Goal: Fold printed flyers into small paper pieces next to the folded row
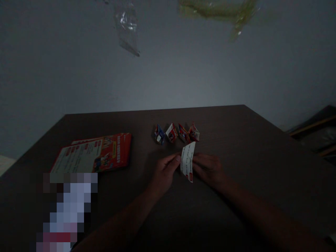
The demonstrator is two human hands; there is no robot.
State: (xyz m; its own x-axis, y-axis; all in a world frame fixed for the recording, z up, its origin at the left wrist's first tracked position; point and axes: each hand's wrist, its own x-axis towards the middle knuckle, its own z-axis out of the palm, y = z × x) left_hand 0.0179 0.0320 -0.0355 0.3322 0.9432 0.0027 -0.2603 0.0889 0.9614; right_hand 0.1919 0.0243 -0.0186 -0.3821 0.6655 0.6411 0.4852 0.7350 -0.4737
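Note:
A folded piece of white printed paper (188,161) with red marks stands tilted between my hands, above the table. My left hand (165,169) is closed on its left side, the thumb pressed against the paper. On the opposite side, my right hand (208,168) has its fingers pinched at the paper's right edge, their tips partly hidden behind it. Just beyond the hands, several small folded paper shapes (172,133) in red, white and blue sit in a row.
A stack of red and white printed sheets (115,154) lies on the dark table (225,126), left of my hands. A pixelated patch covers the lower left. The grey wall (168,77) rises behind the table, with clear tape (127,24) and yellowish tape (220,10) on it.

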